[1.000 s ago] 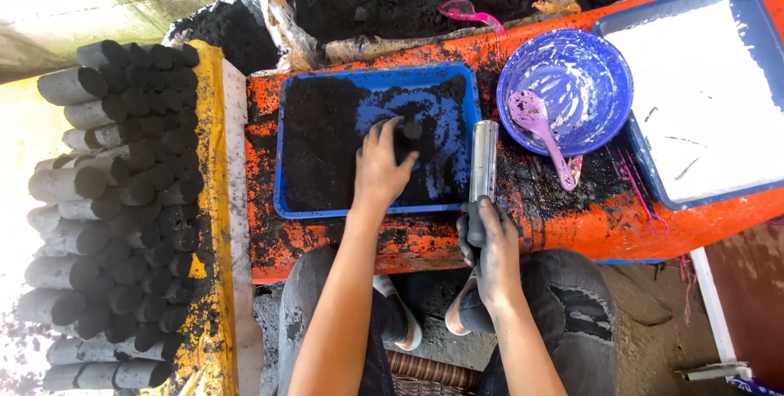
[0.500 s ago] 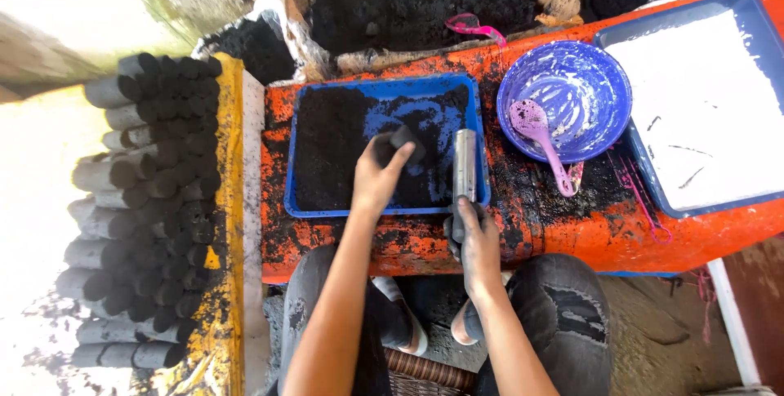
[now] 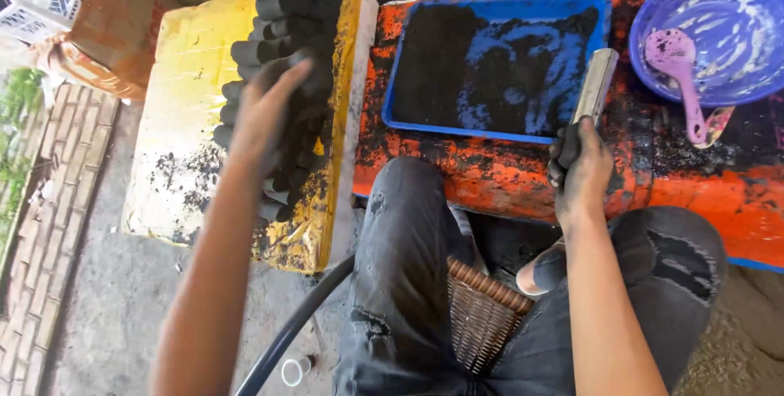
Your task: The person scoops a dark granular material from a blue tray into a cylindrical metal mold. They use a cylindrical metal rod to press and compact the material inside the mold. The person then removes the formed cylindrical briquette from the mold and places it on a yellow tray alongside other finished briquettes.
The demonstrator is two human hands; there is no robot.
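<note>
Left hand [image 3: 265,114] reaches over the stack of black cylindrical briquettes [image 3: 294,28] on the yellow board [image 3: 192,94], fingers touching the stack. Right hand [image 3: 581,169] holds a metal tube [image 3: 594,90] at its lower end, upper end beside the blue tray [image 3: 498,61] of black powder. Orange tabletop [image 3: 506,171] also carries a purple bowl [image 3: 719,37] with a pink scoop [image 3: 679,69].

The left hand [image 3: 269,114] is reaching out to the person's left side, arm stretched long and nearly straight, fingers spread and slightly blurred, palm facing away from the camera. The right hand [image 3: 581,169] is staying close in front of the body, forearm pointing forward, blackened fingers curling tight in a fist-like grip, knuckles turning upward.
</note>
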